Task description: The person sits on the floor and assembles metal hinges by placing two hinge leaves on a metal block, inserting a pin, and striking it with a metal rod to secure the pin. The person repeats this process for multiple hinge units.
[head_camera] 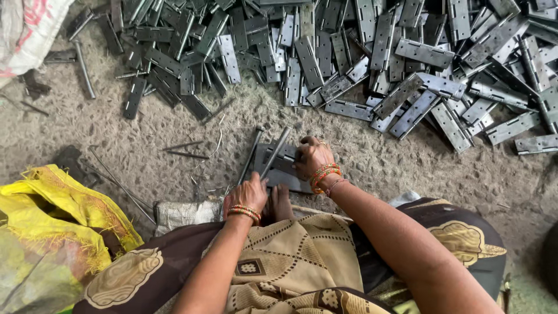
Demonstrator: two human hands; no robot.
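A grey metal hinge (278,168) lies flat on the rough ground in front of me. My right hand (310,158) rests on its right side, fingers curled over the plate. My left hand (247,196) grips the near ends of two long metal pins (268,156) that slant up and away across the hinge. A bare foot (281,202) presses on the hinge's near edge between my hands. Both wrists wear orange and red bangles.
A large heap of grey metal hinges (360,52) covers the ground at the far side. Loose thin pins (186,150) lie to the left. Yellow cloth (52,221) sits at the lower left, a white sack (29,29) at the upper left.
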